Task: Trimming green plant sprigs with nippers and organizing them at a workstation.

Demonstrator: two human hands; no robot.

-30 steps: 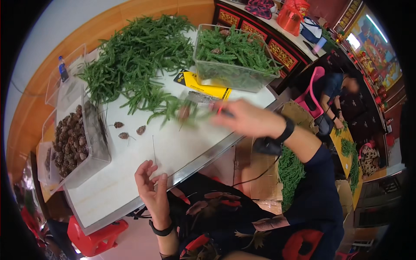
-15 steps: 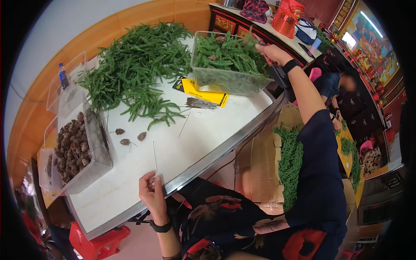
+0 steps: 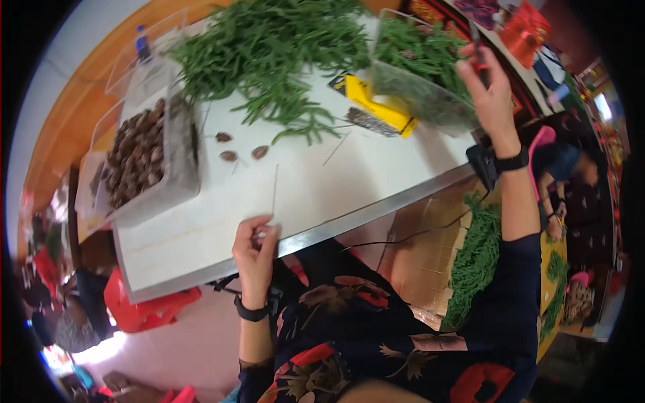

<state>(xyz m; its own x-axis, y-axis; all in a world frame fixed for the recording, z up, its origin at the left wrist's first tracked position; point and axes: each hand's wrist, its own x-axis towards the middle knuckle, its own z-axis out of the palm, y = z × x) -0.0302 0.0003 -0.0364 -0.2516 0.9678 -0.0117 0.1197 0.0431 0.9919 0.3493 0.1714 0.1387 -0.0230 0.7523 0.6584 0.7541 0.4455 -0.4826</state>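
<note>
Low at the table's front edge, my left hand pinches a thin wire that stands up from the fingertips. My right hand is raised at the right end of the clear tub, its fingers closed on a slim dark tool with red on its grip, blurred, likely pliers. Green artificial fir sprigs fill that tub. Three small pine cones lie on the white table. A loose wire rests to their right, near a bundle of dark wires on a yellow-and-black packet.
A large heap of green sprigs covers the back of the table. At the left stands a clear bin of pine cones. A cardboard box of greenery is below the right edge. Another person works at the far right.
The view has shifted, so the table appears higher and farther right. My right hand held a small sprig-like piece over the tub; now a dark-and-red tool shows there. My left hand keeps its wire.
</note>
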